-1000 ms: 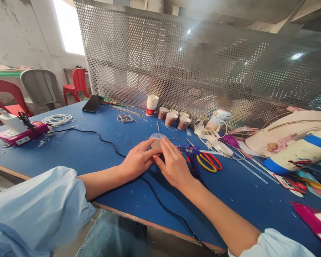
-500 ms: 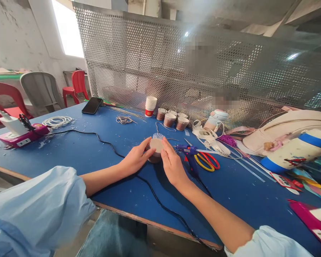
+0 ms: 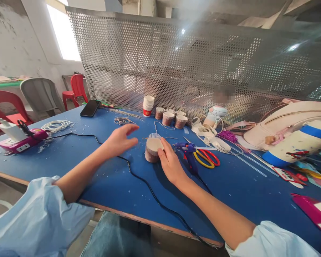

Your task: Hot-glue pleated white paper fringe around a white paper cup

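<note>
A small brown cup-like piece (image 3: 151, 155) with a pale top and a fringed, whitish rim at its far side is at the middle of the blue table. My right hand (image 3: 171, 160) is closed round its right side, thumb at the top edge. To the left of the piece, my left hand (image 3: 120, 140) is raised over the table, empty, with thumb and fingers apart. A blue glue gun (image 3: 190, 157) lies just right of my right hand, beside scissors with red and yellow handles (image 3: 207, 159).
Several brown-wrapped cups (image 3: 168, 118) and a stack of paper cups (image 3: 148, 104) stand at the back. A black cable (image 3: 149, 189) crosses the table. White ribbon, a bottle (image 3: 296, 148) and a bag (image 3: 273, 125) lie right; a phone (image 3: 90, 108) and power strip (image 3: 24, 142) left.
My left hand has let go of the brown piece and moved left, its fingers opening. My right hand stays on the piece. The view has shifted slightly.
</note>
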{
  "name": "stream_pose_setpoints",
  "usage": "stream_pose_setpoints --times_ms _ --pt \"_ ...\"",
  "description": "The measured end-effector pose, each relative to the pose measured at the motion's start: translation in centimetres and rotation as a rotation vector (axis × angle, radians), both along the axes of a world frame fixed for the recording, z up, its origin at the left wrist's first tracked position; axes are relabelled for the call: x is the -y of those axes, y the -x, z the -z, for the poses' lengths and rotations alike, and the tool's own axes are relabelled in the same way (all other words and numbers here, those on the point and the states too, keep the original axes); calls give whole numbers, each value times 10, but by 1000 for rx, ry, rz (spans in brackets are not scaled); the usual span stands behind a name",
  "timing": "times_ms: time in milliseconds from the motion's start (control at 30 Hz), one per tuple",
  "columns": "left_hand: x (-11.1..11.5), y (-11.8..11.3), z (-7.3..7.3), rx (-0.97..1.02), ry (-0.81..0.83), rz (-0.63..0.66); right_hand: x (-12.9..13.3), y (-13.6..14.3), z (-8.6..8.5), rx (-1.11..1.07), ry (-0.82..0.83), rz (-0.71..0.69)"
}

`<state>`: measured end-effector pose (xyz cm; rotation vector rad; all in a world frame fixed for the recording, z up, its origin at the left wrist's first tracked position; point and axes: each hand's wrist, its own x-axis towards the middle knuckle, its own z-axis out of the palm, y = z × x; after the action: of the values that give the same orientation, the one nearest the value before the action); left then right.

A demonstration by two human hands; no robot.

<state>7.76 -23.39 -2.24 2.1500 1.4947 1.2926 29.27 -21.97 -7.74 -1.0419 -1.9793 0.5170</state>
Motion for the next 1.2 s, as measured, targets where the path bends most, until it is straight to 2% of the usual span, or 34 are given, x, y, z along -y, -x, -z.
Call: stream_pose_setpoints --times_ms 33,67,100,167,200,267,333,400,467,600,700,800,933,1100,1200 --pt "5 -5 -5 110 -158 -15 0 0 0 5 -2 0" --pt "10 -13 -9 170 -296 40 1 1 -1 8 -15 -2" --pt "14 -24 -13 131 -363 149 1 1 -2 8 -37 -11" --pt "17 -48 -15 -3 -366 351 2 0 -3 -2 -103 -55" --pt "15 -58 -16 -47 -334 387 2 0 -4 -8 -134 -82" --pt "6 -73 -14 -51 -248 258 2 -1 -5 -13 -160 -111" --pt "-8 -79 -12 -53 -184 122 3 -1 -4 -2 -136 -90" --pt "-18 -76 -7 -90 -169 54 3 -1 -3 8 -101 -61" --pt "-22 -71 -1 -162 -189 51 2 -1 -1 7 -82 -51" --pt "-18 -60 18 -294 -302 177 2 -1 1 4 -64 -37" --pt "-16 -55 33 -277 -321 233 0 -1 2 2 -52 -35" --pt "-18 -51 43 -197 -218 222 0 0 2 2 -26 -43" --pt "-21 -46 47 -116 -102 261 6 0 -5 -9 21 -50" --pt "-21 -43 44 -69 -71 305 16 -2 -11 -53 102 -77" --pt "-22 -43 44 -58 -81 318 13 -4 -11 -91 118 -4"
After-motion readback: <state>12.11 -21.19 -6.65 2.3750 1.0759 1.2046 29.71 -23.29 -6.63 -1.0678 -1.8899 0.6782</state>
